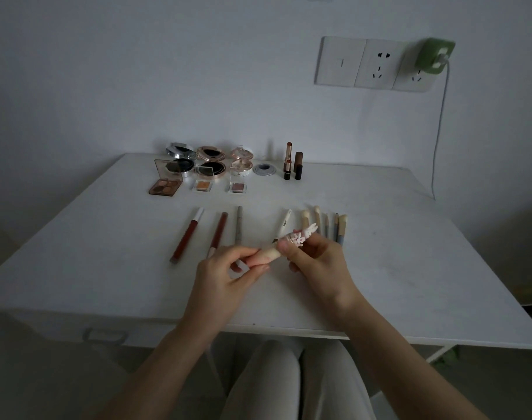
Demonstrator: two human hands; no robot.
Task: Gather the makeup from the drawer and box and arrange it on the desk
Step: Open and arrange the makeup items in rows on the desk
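Observation:
Above the white desk (107,237), both hands hold one pale pink makeup tube with a rabbit-figure cap (289,242). My left hand (225,277) pinches the plain lower end. My right hand (316,262) grips the rabbit end. Behind the hands lie two dark red lip pencils (186,234), a grey pencil (239,224), a white pen (284,224) and several small brushes (325,224). At the back stand open compacts (208,165), eyeshadow palettes (164,184) and lipsticks (292,162).
A round grey cable grommet (264,169) sits in the desk at the back. A drawer handle (105,334) shows under the front edge at left. Wall sockets (377,63) hold a green charger (434,56) whose cable hangs down to the right. My knees are below the desk.

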